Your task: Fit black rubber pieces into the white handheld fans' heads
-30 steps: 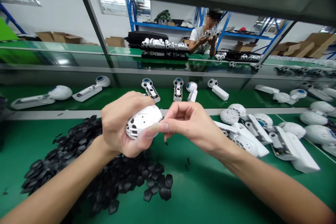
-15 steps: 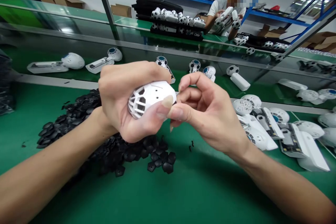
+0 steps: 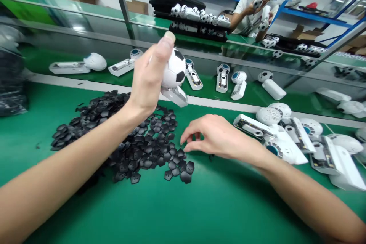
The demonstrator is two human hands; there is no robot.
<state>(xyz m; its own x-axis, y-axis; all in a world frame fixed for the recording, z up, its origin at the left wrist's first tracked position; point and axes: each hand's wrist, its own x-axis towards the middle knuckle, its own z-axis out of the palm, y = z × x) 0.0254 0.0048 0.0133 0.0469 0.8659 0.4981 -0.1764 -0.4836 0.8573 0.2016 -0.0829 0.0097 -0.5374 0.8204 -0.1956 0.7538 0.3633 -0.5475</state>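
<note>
My left hand (image 3: 151,70) is wrapped round a white device with a soccer-ball head (image 3: 175,68), raised above the bench. Black pentagons show on its head, and a white handle juts out below. Low over the bench, my right hand (image 3: 211,135) has thumb and forefinger drawn together at the right edge of a pile of black pentagon pieces (image 3: 154,152). A tiny dark bit shows at those fingertips, too small to name. Under that hand lies a small black part (image 3: 211,158), partly hidden.
White ball-headed devices (image 3: 280,137) are heaped at the right. Several more, such as one open-backed device (image 3: 222,78), lie on the green strip behind the pale ledge (image 3: 206,101). A black plastic bag (image 3: 11,80) stands at left. Across the line, a person (image 3: 251,15) holds similar devices.
My right hand has left the device and moved down to the edge of the black pile. My left hand has lifted and turned the device, so its black-and-white patterned side now shows.
</note>
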